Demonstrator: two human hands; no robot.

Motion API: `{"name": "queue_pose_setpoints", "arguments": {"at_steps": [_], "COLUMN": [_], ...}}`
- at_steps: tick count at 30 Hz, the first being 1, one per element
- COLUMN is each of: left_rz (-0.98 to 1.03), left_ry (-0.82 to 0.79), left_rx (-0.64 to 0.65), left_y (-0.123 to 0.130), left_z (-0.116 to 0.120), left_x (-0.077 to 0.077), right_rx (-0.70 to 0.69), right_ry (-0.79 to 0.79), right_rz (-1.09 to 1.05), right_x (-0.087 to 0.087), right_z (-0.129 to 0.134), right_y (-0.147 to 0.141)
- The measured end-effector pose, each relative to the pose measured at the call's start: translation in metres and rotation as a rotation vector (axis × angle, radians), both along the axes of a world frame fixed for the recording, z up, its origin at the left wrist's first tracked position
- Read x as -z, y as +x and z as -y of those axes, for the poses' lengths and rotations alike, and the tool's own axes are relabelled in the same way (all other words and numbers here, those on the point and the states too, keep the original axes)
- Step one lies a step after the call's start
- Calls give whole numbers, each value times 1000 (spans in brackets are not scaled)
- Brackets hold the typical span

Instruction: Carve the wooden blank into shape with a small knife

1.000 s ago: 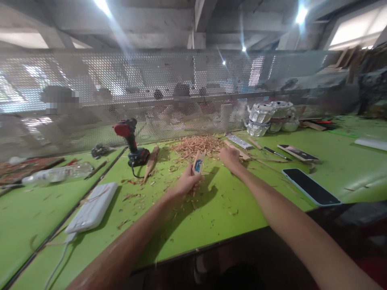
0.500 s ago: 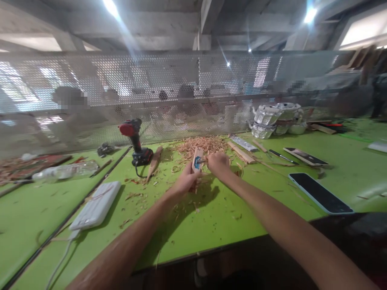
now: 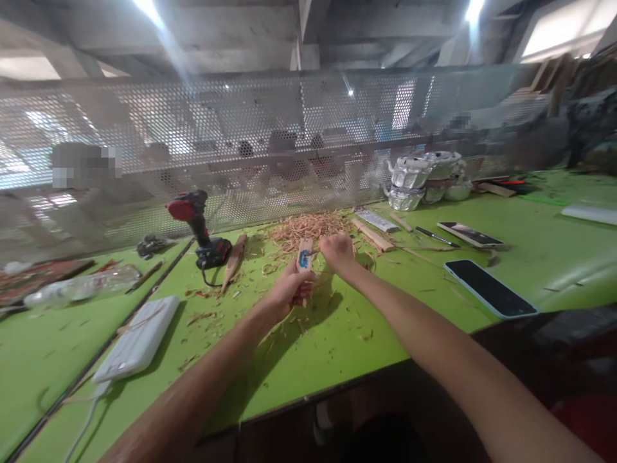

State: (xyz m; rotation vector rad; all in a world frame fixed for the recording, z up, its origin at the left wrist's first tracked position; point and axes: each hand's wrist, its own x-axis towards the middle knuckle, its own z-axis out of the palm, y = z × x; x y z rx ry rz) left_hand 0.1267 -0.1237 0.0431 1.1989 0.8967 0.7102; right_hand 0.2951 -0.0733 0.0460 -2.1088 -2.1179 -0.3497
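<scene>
My left hand (image 3: 289, 288) is closed around the lower part of a small pale wooden block (image 3: 305, 245), holding it up above the green tabletop. A blue patch (image 3: 303, 260) marks the face of the block turned toward me. My right hand (image 3: 339, 252) is a fist around a slim tool (image 3: 313, 251), whose tip points left and reaches the block beside the blue patch. Most of that tool is hidden in the fist, so its exact kind is unclear. Behind both hands lies a heap of curly wood shavings (image 3: 308, 226).
A red and black cordless drill (image 3: 195, 222) stands left of the shavings, near a white power bank (image 3: 137, 337) with a cable. To the right lie a phone (image 3: 489, 287), a pen (image 3: 436, 236) and wood strips (image 3: 373, 235). Foil-like silver containers (image 3: 409, 180) stand by the perforated screen (image 3: 241, 128).
The view has turned a little to the right, so the bench things sit farther left. More of my left fingers shows under the block. Both hands keep their holds.
</scene>
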Motion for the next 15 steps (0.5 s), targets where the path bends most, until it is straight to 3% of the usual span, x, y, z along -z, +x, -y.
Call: {"name": "queue_pose_setpoints", "arguments": {"at_steps": [2,5,6,9,15], "left_rz": [-37,-34,-1,87,174], "left_ry": [-24,-40,-17,-26,-40], "left_rx": [81,410,411,259,79], "left_y": [-1,-3,-4,-10,-20], "left_z": [7,15,15,4,-20], "left_x": [0,1,0,-3,0], "right_rx": [83,282,338,401,124], "right_ry": [3,-23,-19,29,12], "right_rz": [-60,-150,-172,-206,-168], "right_x": [1,1,-1,-9,-15], "right_z": [-2,-2,-1,2,10], "right_y": [12,43,53,63,5]}}
